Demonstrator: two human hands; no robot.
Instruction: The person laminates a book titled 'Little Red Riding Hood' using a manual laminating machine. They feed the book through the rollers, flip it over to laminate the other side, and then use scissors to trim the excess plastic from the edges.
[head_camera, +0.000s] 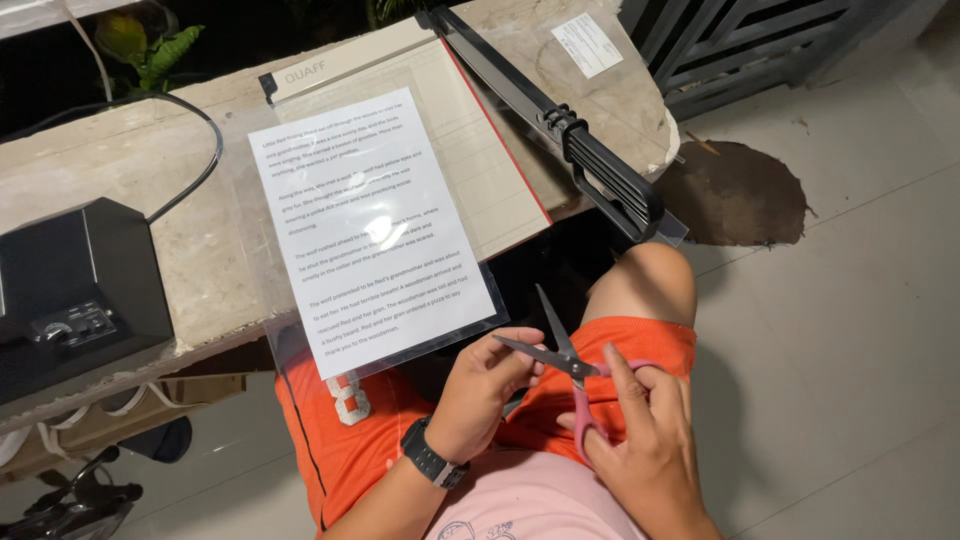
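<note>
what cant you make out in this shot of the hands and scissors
Head view:
- Right hand: its fingertips, hidden inside the pink handles of the scissors.
- Left hand: its palm, turned away.
- Laminated sheet: its lower corner, blurred against the orange shorts.
- Black machine: cut off by the left edge.

Left hand (487, 385) curled; right hand (640, 425) gripping, apparently.

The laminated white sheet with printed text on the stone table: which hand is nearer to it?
Left. The left hand is just below the laminated white sheet's lower right corner; the right hand, holding pink-handled scissors, is farther right.
</note>
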